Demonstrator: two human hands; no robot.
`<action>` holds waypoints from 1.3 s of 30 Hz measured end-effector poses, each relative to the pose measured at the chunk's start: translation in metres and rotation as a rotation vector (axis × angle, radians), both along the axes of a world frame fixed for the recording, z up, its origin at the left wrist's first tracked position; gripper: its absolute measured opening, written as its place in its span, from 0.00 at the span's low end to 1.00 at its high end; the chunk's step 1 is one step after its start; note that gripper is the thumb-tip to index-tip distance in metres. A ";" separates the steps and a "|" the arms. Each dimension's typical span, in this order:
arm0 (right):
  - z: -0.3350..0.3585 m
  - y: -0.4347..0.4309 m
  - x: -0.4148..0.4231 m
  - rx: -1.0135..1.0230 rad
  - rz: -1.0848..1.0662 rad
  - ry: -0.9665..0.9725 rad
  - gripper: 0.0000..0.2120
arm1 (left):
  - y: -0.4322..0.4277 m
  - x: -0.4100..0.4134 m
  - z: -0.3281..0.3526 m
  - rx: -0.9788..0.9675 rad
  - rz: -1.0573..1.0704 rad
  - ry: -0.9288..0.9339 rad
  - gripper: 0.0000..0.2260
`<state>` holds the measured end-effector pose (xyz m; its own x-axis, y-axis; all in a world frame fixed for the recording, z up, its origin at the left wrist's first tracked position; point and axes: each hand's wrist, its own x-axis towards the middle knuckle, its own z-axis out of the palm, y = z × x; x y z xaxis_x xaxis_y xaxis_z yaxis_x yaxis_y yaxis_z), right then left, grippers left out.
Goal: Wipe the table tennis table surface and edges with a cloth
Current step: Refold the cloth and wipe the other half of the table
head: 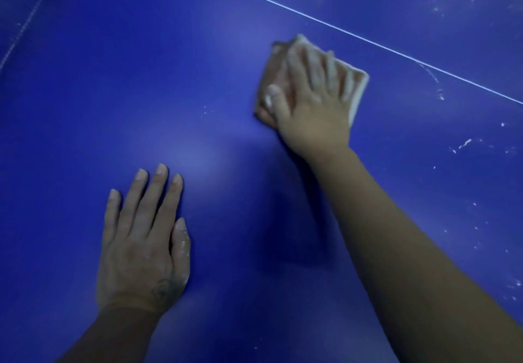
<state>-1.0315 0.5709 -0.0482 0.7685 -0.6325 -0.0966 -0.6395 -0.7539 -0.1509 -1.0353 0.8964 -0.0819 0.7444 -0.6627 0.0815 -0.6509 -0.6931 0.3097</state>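
Head view, the 1 camera you have: your 2 hands are both down on the blue table tennis table (113,93), which fills the whole picture.

Your right hand (308,107) is reached out ahead, upper right of centre, lying palm down on the folded cloth (276,79). The fingers (315,62) are straight and spread wide, pressing the cloth flat against the surface rather than curling round it. The thumb points left across the cloth's near left part. The hand and cloth are blurred, so the fold itself is hard to read. The cloth looks pale, with a whiter edge showing past your little finger on the right and a pinkish-brown part to the left of your index finger.

The cloth sits just on the near side of the thin white line (339,29), which runs diagonally from top centre down to the right edge. Its far corner is close to the line, but not touching it.

Your left hand (141,243) rests lower left, well apart from the cloth, palm flat on the bare surface, fingers straight and slightly fanned, holding nothing. White smears show on its thumb.

White specks and streaks (464,144) are scattered over the table to the right of your right forearm and beyond the line. A faint pale seam (25,27) crosses the upper left corner.
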 end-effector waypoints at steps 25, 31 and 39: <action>-0.025 0.089 -0.147 -0.086 0.025 -0.129 0.32 | -0.001 -0.001 -0.003 -0.023 0.023 -0.059 0.26; -0.025 0.014 -0.138 -0.088 0.070 -0.131 0.33 | -0.004 -0.002 0.001 -0.032 0.031 -0.071 0.26; -0.020 0.004 -0.203 -0.043 -0.400 -0.084 0.35 | -0.006 -0.004 0.005 -0.058 0.041 -0.074 0.26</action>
<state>-1.2342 0.5753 -0.0681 0.4649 -0.8853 -0.0111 -0.8704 -0.4547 -0.1887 -1.0391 0.8906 -0.0769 0.7616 -0.6241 0.1747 -0.6447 -0.7022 0.3021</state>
